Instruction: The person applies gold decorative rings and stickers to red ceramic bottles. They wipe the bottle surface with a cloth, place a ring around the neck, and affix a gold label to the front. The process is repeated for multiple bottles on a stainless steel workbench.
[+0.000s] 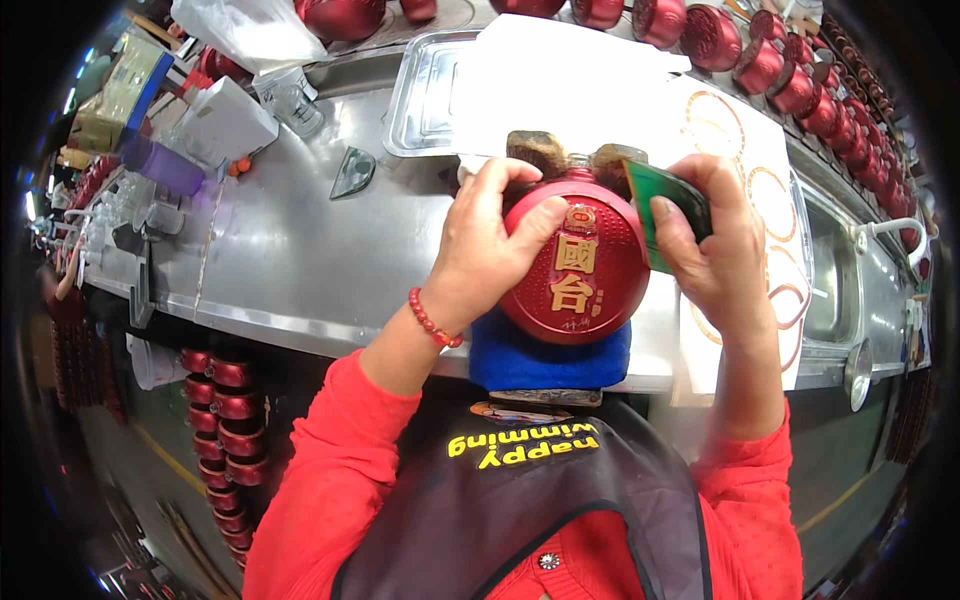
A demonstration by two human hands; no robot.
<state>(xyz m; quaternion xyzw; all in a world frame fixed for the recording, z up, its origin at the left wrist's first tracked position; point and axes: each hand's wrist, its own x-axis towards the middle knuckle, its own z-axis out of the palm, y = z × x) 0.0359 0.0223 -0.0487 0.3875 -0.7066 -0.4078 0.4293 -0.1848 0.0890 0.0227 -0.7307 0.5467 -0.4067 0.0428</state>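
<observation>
A round, flat red bottle (615,290) with raised gold characters and a dotted surface lies in front of me, its clear neck pointing away. My left hand (490,240) grips its upper left side, thumb on the face near the gold emblem and fingers over the far edge. In my right hand (722,235) a green scraper-like blade (645,215) is pinched between thumb and fingers, its edge against the bottle's right rim. Two brown blocks (535,152) flank the neck. Under the bottle's near end lies a folded blue cloth (550,362).
On the steel bench (310,230) are a small clear-green blade (353,172) and a clear tray (420,105). A white sheet with ring-shaped strips (772,200) lies at right beside a sink (832,270). Red bottles (712,40) line the back; others stack below left (235,405).
</observation>
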